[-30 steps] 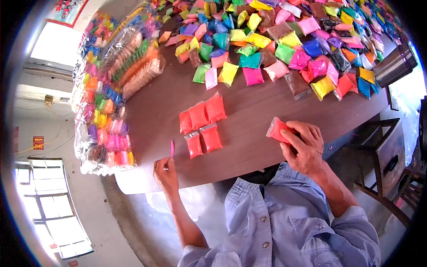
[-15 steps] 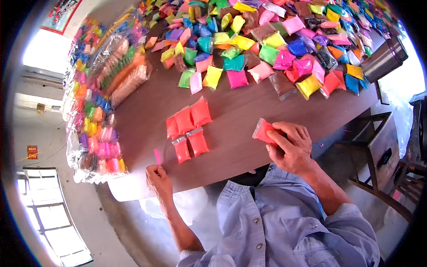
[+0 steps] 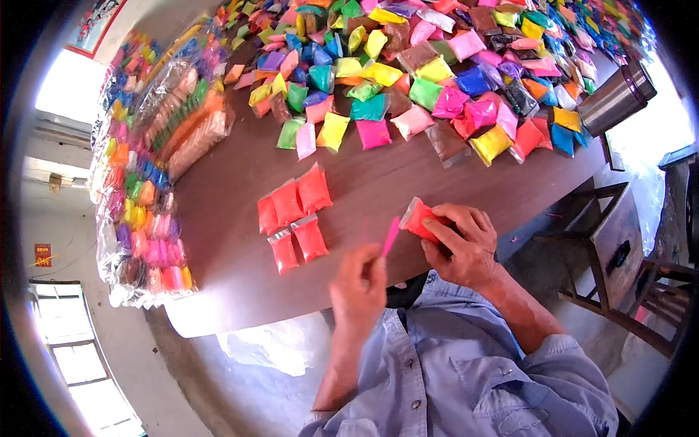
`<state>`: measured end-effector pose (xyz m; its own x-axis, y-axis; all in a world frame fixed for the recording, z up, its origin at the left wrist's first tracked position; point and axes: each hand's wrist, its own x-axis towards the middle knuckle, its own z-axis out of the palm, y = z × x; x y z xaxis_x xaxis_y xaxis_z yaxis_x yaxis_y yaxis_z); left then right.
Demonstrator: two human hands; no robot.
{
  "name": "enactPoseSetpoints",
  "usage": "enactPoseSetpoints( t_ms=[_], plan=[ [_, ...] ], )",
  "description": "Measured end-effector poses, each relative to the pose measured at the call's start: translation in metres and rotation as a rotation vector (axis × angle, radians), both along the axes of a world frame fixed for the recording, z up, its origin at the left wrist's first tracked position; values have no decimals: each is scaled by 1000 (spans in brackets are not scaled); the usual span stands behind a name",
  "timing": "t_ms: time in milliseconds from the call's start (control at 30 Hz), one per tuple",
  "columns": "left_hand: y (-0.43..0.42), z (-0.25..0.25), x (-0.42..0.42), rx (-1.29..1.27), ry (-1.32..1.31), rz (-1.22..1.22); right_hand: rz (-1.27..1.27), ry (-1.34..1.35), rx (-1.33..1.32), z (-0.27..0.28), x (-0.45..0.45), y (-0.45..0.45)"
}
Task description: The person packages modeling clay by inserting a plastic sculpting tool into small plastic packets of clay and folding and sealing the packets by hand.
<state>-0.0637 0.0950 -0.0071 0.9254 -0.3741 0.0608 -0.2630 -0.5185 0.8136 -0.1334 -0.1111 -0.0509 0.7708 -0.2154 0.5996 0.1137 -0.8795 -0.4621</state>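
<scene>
Pinched in my right hand [image 3: 467,244] is a small red packet [image 3: 415,216] with a clear top edge, held up over the front of the table. My left hand [image 3: 357,291], slightly blurred by motion, grips a thin bright pink strip [image 3: 392,234] that sticks up from the fingertips. The strip's tip is close to the left side of the held packet; whether they touch I cannot tell. Several matching red packets [image 3: 287,202] lie in two rows on the brown table [image 3: 218,240], left of both hands.
A wide heap of packets in many colours [image 3: 371,105] covers the back of the table. Along the left edge lie clear bags of coloured packets [image 3: 164,247]. A steel tumbler [image 3: 615,98] lies tilted at the right, and a wooden stool [image 3: 608,251] stands beyond the table's right side.
My left hand has swung right with the pink strip, from the table's left front to beside the held packet. My right hand still holds that packet. The view has shifted slightly.
</scene>
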Motion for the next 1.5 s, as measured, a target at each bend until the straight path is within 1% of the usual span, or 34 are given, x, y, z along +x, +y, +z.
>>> enactPoseSetpoints(
  t_ms=[67,100,167,300,367,500,567,800,1000,1067,1100,1233,1300,1400,1433,1500],
  plan=[
    [-16,-9,-2,-34,-101,-96,0,4,19,1,-1,0],
    [-21,-11,-2,-36,-100,-102,5,7,14,2,-1,-1],
    [-29,-13,0,-36,-151,-74,4,-6,-6,2,1,-1],
    [-34,-9,7,-24,-110,-32,9,15,-2,6,0,-1],
    [-34,-14,12,0,-170,-45,18,35,-2,8,1,-1],
    [-36,-19,21,47,-203,-64,12,25,7,3,2,0],
    [-36,-19,25,88,-276,-74,9,20,7,5,2,0],
    [-34,-21,35,122,-277,-71,1,21,16,-1,1,1],
    [-53,-7,25,19,-187,-79,7,17,29,5,3,0],
    [-59,-8,25,37,-252,-122,6,1,33,4,4,0],
    [-59,-12,30,86,-261,-144,6,2,33,4,4,0],
    [-60,-19,43,154,-273,-154,7,10,49,4,3,0],
    [-60,-18,46,212,-336,-181,10,8,55,3,3,1],
    [-65,-13,49,239,-326,-147,8,-7,55,2,3,1],
    [-65,-15,49,239,-326,-148,9,-13,53,4,4,0],
    [-65,-19,51,118,-339,-139,9,-18,50,4,4,0]
  ],
)
